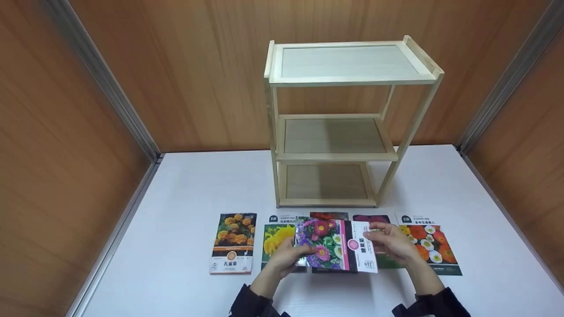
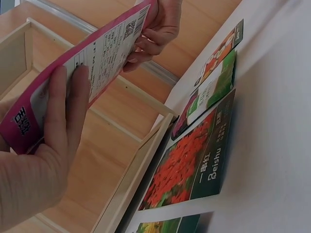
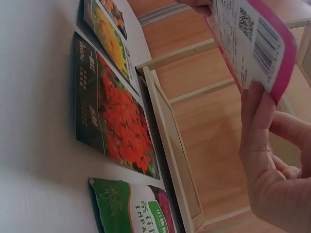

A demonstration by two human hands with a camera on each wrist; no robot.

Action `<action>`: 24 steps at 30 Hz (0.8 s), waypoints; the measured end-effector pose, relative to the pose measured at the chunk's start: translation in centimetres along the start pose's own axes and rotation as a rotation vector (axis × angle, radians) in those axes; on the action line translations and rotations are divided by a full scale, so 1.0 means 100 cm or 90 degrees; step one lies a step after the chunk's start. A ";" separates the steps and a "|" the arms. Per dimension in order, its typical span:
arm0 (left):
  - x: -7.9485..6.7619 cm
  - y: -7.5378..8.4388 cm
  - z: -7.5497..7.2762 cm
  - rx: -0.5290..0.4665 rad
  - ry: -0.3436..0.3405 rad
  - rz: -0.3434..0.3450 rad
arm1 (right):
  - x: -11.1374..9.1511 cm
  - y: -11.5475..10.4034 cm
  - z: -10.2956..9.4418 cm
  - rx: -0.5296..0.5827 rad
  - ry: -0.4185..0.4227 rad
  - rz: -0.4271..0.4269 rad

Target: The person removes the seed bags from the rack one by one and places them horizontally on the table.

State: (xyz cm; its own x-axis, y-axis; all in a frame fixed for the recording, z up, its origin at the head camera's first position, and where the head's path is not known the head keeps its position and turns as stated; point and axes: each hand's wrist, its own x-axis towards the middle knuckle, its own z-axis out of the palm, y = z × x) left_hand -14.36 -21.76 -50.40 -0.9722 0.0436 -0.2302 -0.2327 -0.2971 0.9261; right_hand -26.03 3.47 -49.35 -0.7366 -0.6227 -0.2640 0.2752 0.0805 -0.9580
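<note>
Both hands hold one flower seed packet [image 1: 326, 246] sideways above the row of packets on the table. My left hand [image 1: 284, 259] pinches its flower-picture end, thumb on the front, fingers spread against the back [image 2: 104, 58]. At the other end, my right hand [image 1: 395, 243] grips the white edge between thumb and fingers. The printed back with a barcode [image 3: 266, 46] shows in the right wrist view. Beneath lies a red-flower packet [image 2: 182, 165], mostly covered in the head view. A green packet [image 3: 116, 204] lies beside it, partly hidden behind my right hand in the head view.
A three-tier wooden shelf [image 1: 337, 156] stands behind the packets. An orange-flower packet [image 1: 233, 243] lies far left, a yellow-flower packet [image 1: 273, 240] next to it, and an orange-and-white-flower packet [image 1: 434, 246] at the right. Wood-grain panels [image 1: 198, 88] enclose the white table [image 1: 189, 189].
</note>
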 end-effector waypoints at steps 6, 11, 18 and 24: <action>0.002 0.001 -0.002 -0.005 -0.014 0.003 | -0.003 0.000 0.004 -0.003 0.018 -0.027; 0.003 0.003 -0.003 -0.023 -0.040 0.009 | -0.006 0.001 0.006 -0.013 0.029 -0.043; 0.003 0.007 -0.004 -0.079 -0.020 0.004 | -0.010 0.000 0.015 -0.015 0.127 -0.046; 0.004 0.005 0.004 -0.205 0.043 0.052 | -0.010 0.003 0.030 0.053 0.266 -0.046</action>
State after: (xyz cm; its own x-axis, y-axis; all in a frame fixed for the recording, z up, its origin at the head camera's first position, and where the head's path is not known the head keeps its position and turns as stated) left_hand -14.93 -21.49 -49.91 -0.9808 -0.0522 -0.1880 -0.1228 -0.5836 0.8027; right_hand -23.41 1.79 -49.04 -0.9378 -0.2545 -0.2362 0.2505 -0.0248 -0.9678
